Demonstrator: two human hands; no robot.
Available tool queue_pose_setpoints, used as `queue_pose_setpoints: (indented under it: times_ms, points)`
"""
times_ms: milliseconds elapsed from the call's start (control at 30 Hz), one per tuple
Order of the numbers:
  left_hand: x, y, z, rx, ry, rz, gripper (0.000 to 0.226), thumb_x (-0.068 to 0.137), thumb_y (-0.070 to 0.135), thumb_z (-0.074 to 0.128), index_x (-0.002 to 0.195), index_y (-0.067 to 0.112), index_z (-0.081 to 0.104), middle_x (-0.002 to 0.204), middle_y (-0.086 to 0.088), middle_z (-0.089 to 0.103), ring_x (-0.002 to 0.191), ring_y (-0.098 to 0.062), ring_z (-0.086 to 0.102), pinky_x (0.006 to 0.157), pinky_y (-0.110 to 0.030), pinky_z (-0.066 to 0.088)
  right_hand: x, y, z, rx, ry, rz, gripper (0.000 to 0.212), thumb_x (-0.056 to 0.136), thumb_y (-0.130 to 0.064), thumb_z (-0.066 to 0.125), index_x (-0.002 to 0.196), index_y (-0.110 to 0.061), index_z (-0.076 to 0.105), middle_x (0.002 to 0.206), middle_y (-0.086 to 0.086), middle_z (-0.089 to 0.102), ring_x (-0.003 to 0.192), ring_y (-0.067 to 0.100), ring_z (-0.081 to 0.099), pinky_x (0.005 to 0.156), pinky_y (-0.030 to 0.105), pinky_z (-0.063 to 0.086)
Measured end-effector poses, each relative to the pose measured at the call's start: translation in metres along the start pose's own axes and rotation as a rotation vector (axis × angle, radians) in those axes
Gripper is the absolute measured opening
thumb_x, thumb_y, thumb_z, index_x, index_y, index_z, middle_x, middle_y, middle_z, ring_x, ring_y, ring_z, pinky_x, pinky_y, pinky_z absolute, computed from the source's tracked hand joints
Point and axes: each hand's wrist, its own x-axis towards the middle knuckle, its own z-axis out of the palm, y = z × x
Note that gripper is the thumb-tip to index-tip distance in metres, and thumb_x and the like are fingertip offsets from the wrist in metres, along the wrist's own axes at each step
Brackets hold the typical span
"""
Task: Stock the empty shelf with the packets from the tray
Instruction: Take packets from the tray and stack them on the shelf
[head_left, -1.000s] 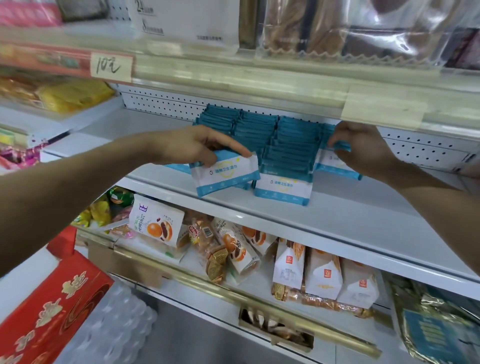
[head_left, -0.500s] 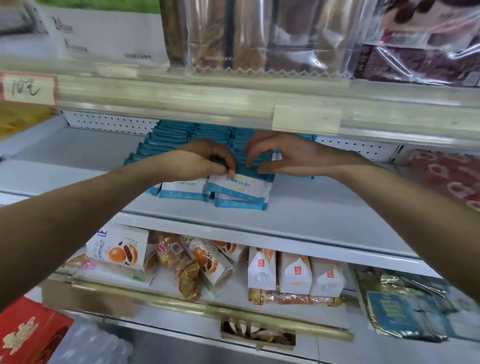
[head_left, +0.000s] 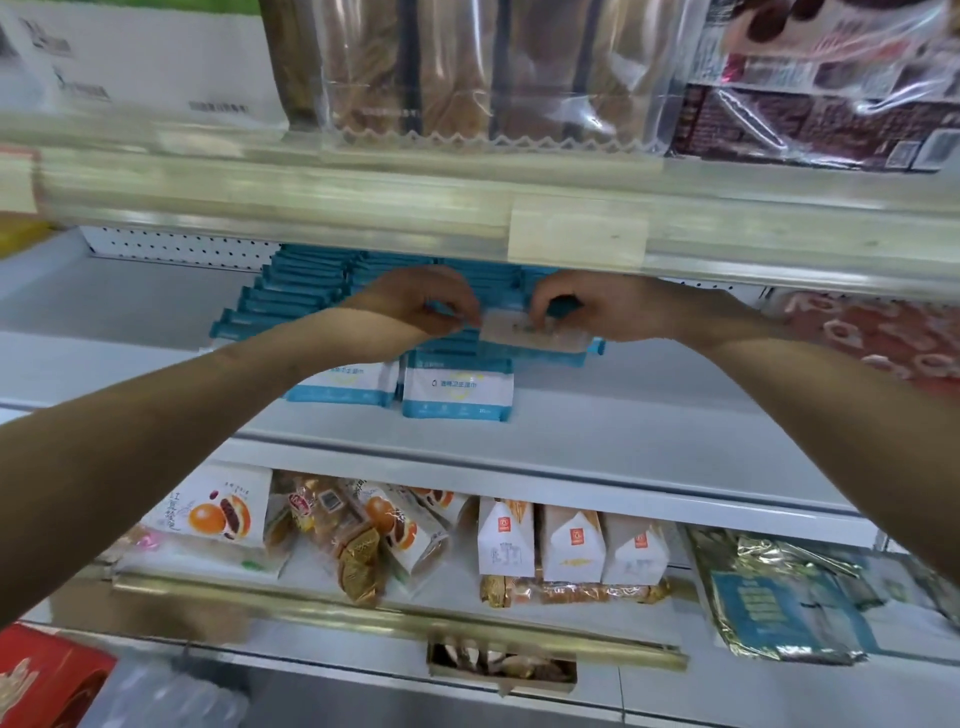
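Rows of teal-and-white packets (head_left: 457, 395) stand on the white middle shelf (head_left: 649, 431), leaning back toward the pegboard wall. Both hands reach in above the rows. My left hand (head_left: 415, 306) and my right hand (head_left: 597, 312) pinch the two ends of one blurred white packet (head_left: 524, 332) held flat just above the standing rows. The front packets of the left and middle rows show their white faces. The back rows are partly hidden by the upper shelf's edge strip. No tray is in view.
The upper shelf's clear price strip (head_left: 571, 234) overhangs the hands. Bagged goods (head_left: 493, 78) sit above it. Pastry boxes (head_left: 218, 514) and white bread bags (head_left: 571, 545) fill the lower shelf. A red patterned pack (head_left: 883, 332) lies at the middle shelf's right. White shelf surface shows right of the packets.
My hands came together from opposite ends of the packet rows to the middle and now hold one packet between them. The camera shifted right and tilted upward.
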Motion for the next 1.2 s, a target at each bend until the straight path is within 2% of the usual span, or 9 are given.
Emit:
queue_pose_setpoints:
  times_ms: [167, 300, 433, 567, 733, 900, 1067, 1133, 1200]
  points:
    - [-0.033, -0.034, -0.019, 0.109, 0.022, -0.103, 0.019, 0.095, 0.011, 0.069, 0.109, 0.021, 0.077, 0.118, 0.005, 0.065, 0.112, -0.009, 0.059, 0.104, -0.03, 0.046, -0.011, 0.057, 0.007, -0.148, 0.042, 0.246, 0.032, 0.092, -0.002, 0.058, 0.093, -0.033, 0.066, 0.105, -0.007, 0.065, 0.095, 0.024, 0.059, 0.09, 0.043, 0.049]
    - [-0.071, -0.062, -0.029, 0.063, 0.1, -0.182, 0.019, 0.095, 0.013, 0.07, 0.104, 0.028, 0.076, 0.12, 0.009, 0.064, 0.111, 0.006, 0.056, 0.095, -0.007, 0.042, 0.001, 0.063, 0.023, -0.093, 0.02, 0.29, 0.038, 0.092, 0.002, 0.055, 0.091, -0.035, 0.064, 0.092, -0.019, 0.06, 0.078, 0.002, 0.057, 0.07, 0.028, 0.044]
    - [-0.111, -0.084, -0.045, 0.041, 0.104, -0.3, 0.026, 0.098, 0.017, 0.066, 0.099, 0.043, 0.07, 0.116, 0.027, 0.059, 0.104, 0.021, 0.053, 0.084, -0.007, 0.043, 0.017, 0.065, 0.036, -0.153, 0.025, 0.245, 0.033, 0.093, 0.004, 0.055, 0.096, -0.028, 0.064, 0.098, -0.009, 0.062, 0.08, 0.017, 0.055, 0.07, 0.034, 0.042]
    - [-0.152, -0.104, -0.059, 0.05, 0.144, -0.372, 0.022, 0.097, 0.012, 0.066, 0.101, 0.031, 0.076, 0.118, 0.017, 0.064, 0.109, 0.001, 0.061, 0.089, -0.021, 0.048, 0.018, 0.07, 0.044, -0.263, 0.121, 0.165, 0.025, 0.09, 0.003, 0.061, 0.098, -0.019, 0.068, 0.107, 0.004, 0.056, 0.088, 0.027, 0.058, 0.075, 0.039, 0.051]
    - [-0.205, -0.133, -0.078, 0.027, 0.258, -0.456, 0.027, 0.094, 0.006, 0.069, 0.097, 0.032, 0.077, 0.117, 0.011, 0.066, 0.108, -0.013, 0.063, 0.094, -0.034, 0.048, 0.021, 0.074, 0.049, -0.353, 0.153, 0.156, 0.028, 0.084, -0.008, 0.06, 0.097, -0.032, 0.065, 0.107, -0.002, 0.057, 0.093, 0.03, 0.062, 0.076, 0.045, 0.057]
    - [-0.259, -0.164, -0.1, -0.024, 0.37, -0.608, 0.025, 0.096, 0.01, 0.068, 0.099, 0.033, 0.076, 0.109, 0.006, 0.072, 0.095, -0.018, 0.07, 0.092, -0.047, 0.055, 0.043, 0.041, 0.044, -0.286, 0.178, 0.235, 0.043, 0.08, 0.01, 0.052, 0.103, -0.023, 0.068, 0.126, 0.009, 0.061, 0.108, 0.036, 0.06, 0.091, 0.043, 0.053]
    - [-0.323, -0.182, -0.124, -0.003, 0.453, -0.738, 0.027, 0.097, 0.007, 0.063, 0.099, 0.031, 0.076, 0.103, 0.001, 0.073, 0.09, -0.023, 0.072, 0.088, -0.047, 0.057, 0.124, -0.031, 0.051, -0.094, 0.092, 0.165, 0.04, 0.093, 0.009, 0.043, 0.109, -0.023, 0.059, 0.104, 0.032, 0.062, 0.069, 0.035, 0.057, 0.06, 0.038, 0.044]
    - [-0.357, -0.184, -0.133, 0.065, 0.448, -0.783, 0.028, 0.098, 0.008, 0.063, 0.1, 0.032, 0.075, 0.102, 0.0, 0.072, 0.087, -0.015, 0.07, 0.078, -0.036, 0.055, 0.166, -0.08, 0.058, -0.027, 0.093, 0.092, 0.048, 0.091, 0.007, 0.043, 0.104, -0.037, 0.057, 0.096, 0.024, 0.063, 0.064, 0.036, 0.056, 0.056, 0.04, 0.046]
    - [-0.399, -0.182, -0.143, 0.181, 0.398, -0.8, 0.03, 0.096, 0.006, 0.064, 0.101, 0.033, 0.072, 0.104, 0.002, 0.07, 0.084, -0.009, 0.067, 0.073, -0.028, 0.05, 0.206, -0.141, 0.073, -0.016, 0.165, -0.124, 0.054, 0.078, 0.011, 0.043, 0.095, -0.037, 0.06, 0.096, 0.002, 0.058, 0.082, 0.031, 0.058, 0.067, 0.042, 0.049]
